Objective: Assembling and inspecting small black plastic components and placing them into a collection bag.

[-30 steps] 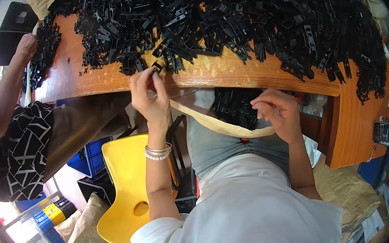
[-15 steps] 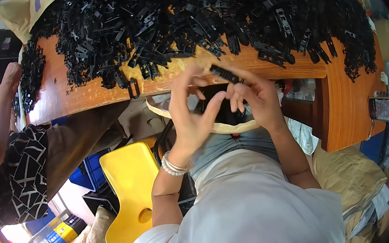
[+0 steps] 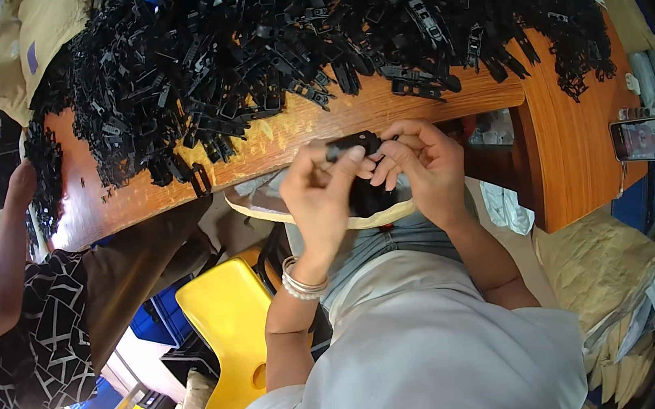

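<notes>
My left hand (image 3: 317,197) pinches a small black plastic part (image 3: 355,146) between thumb and fingers, just off the table's front edge. At the part's right end, the fingertips of my right hand (image 3: 434,171) are pressed together. Something small and dark shows at those fingertips, too small to name. Beneath both hands, a container with a pale rim (image 3: 382,216) sits over my lap, dark things inside it. A large heap of black plastic parts (image 3: 244,59) spreads over the wooden table (image 3: 310,131) beyond my hands.
A person's arm (image 3: 2,252) rests by the table at the left. Beside me on the left stands a yellow chair (image 3: 228,323). A phone (image 3: 642,140) is propped at the right edge, above brown paper bags (image 3: 603,252). One loose black part (image 3: 200,179) overhangs the table's front edge.
The black part has passed from my right hand to my left. My hands have come closer together, and the left fingers have closed. The whole view has shifted slightly.
</notes>
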`<state>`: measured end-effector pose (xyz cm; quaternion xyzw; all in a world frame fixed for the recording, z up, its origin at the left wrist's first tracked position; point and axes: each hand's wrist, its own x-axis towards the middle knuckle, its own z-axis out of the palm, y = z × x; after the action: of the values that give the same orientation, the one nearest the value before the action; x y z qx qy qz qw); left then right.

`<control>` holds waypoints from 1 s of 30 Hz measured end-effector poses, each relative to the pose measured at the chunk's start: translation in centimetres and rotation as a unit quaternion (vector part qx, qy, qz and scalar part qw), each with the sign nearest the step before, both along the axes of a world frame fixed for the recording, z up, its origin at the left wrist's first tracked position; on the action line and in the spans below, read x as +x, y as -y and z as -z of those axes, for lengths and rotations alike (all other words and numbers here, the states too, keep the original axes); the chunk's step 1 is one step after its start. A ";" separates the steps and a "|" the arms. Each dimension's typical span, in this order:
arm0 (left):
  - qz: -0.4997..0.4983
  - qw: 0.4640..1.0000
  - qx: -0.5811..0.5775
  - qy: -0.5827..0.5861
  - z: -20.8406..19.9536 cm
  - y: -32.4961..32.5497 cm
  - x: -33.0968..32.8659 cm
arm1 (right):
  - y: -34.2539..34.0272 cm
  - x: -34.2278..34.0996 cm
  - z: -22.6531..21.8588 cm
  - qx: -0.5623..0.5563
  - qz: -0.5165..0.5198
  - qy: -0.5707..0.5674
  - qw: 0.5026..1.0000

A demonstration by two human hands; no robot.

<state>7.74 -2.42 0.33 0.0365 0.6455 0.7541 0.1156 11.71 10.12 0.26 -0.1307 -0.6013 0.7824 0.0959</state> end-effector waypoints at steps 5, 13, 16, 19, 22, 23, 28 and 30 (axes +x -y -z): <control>0.125 0.911 0.289 0.268 0.9 0.3 -2.3 | -2.7 0.3 -0.4 -0.074 -0.170 0.012 0.983; 0.162 0.907 0.314 0.229 1.0 1.8 -3.1 | -10.3 5.3 6.0 -0.003 0.136 0.127 0.983; 0.167 0.911 0.300 0.229 1.1 1.9 -3.4 | -12.4 6.7 11.7 -0.119 0.188 0.120 0.967; 0.161 0.919 0.282 0.225 1.0 1.7 -3.3 | -14.3 7.6 17.7 -0.173 0.263 0.126 0.941; 0.128 0.947 0.208 0.208 0.6 1.4 -3.1 | -15.4 8.3 20.3 -0.082 0.303 0.124 0.941; 0.131 0.947 0.207 0.208 0.7 1.4 -3.2 | -15.2 8.4 20.0 -0.073 0.308 0.110 0.942; 0.160 0.939 0.221 0.209 0.0 1.8 -3.3 | -10.9 7.7 10.9 0.033 0.216 0.146 0.965; 0.160 0.948 0.198 0.190 0.1 1.9 -3.3 | -9.5 7.7 6.2 0.074 0.189 0.136 0.970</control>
<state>4.49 -4.30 0.24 0.0180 0.4349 0.8312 0.3458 19.41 19.57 -5.93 -0.3399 -0.6289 0.6785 0.1692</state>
